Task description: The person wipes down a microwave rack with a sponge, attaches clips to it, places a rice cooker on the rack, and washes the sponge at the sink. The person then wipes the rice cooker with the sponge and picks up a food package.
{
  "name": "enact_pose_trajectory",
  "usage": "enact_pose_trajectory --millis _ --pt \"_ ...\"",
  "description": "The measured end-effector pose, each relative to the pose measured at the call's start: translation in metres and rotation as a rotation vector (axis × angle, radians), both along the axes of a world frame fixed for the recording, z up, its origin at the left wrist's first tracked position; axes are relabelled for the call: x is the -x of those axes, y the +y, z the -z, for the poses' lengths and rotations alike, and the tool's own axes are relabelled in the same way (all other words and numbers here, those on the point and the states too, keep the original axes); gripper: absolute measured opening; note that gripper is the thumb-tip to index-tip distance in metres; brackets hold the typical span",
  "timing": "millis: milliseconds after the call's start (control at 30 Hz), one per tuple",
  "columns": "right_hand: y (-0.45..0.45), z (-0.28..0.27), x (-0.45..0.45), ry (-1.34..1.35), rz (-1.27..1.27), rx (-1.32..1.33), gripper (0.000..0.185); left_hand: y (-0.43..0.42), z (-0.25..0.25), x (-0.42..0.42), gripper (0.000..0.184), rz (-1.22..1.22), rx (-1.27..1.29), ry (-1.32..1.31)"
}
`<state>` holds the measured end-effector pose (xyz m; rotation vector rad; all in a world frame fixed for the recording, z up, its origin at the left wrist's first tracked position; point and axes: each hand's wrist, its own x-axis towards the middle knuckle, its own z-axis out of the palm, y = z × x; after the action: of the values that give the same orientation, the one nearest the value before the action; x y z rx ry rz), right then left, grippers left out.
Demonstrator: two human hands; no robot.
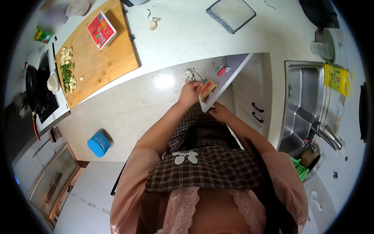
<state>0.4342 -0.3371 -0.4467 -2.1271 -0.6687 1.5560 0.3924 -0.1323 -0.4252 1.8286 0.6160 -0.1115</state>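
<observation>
Red-patterned box, fingers of my left hand clamped on it, right hand by the open drawer, its fingers unclear.

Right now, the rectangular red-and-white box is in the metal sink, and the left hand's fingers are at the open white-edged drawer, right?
Not quite: the head view shows the red-and-white box on the wooden cutting board, not in the metal sink. The left hand does have its fingers at the open drawer.

Bright, fisheye-warped view, black at the edges, glare on the floor.
</observation>
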Motion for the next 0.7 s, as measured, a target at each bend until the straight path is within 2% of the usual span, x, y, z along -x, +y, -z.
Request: enact_pose_trajectory --millis 100,300,367,433,500,533,567,667,700 --pt "-0.006 -0.003 0.0 -0.012 0.007 -0.044 0.058 -0.004 0.009 -0.013 0.024 0.057 0.039 0.033" --pt "0.01 -0.006 0.005 -0.066 0.078 -0.103 0.056 0.005 -0.002 0.006 0.024 -0.154 0.163 -0.061" --pt "0.019 -0.002 0.004 -0.069 0.048 -0.131 0.058 0.015 -0.023 0.019 0.023 -0.269 0.128 -0.095" --pt "0.029 0.015 0.004 -0.074 0.019 -0.164 0.06 0.026 -0.058 0.028 0.022 -0.271 0.062 -0.047" --pt "0.041 0.052 0.012 -0.263 -0.066 -0.3 0.059 0.035 -0.088 0.038 0.022 -0.27 -0.01 0.001" --pt "0.061 0.018 -0.003 -0.118 -0.049 -0.208 0.059 0.039 -0.1 0.042 0.021 -0.268 -0.089 -0.053" --pt "0.071 0.017 -0.008 -0.125 -0.046 -0.218 0.059 0.042 -0.11 0.046 0.02 -0.265 -0.167 -0.11" --pt "0.097 0.005 -0.024 -0.173 0.015 -0.309 0.058 0.055 -0.134 0.051 0.02 -0.315 -0.164 -0.166" --pt "0.106 -0.005 -0.028 -0.098 -0.025 -0.31 0.06 0.057 -0.146 0.049 0.02 -0.311 -0.178 -0.184"
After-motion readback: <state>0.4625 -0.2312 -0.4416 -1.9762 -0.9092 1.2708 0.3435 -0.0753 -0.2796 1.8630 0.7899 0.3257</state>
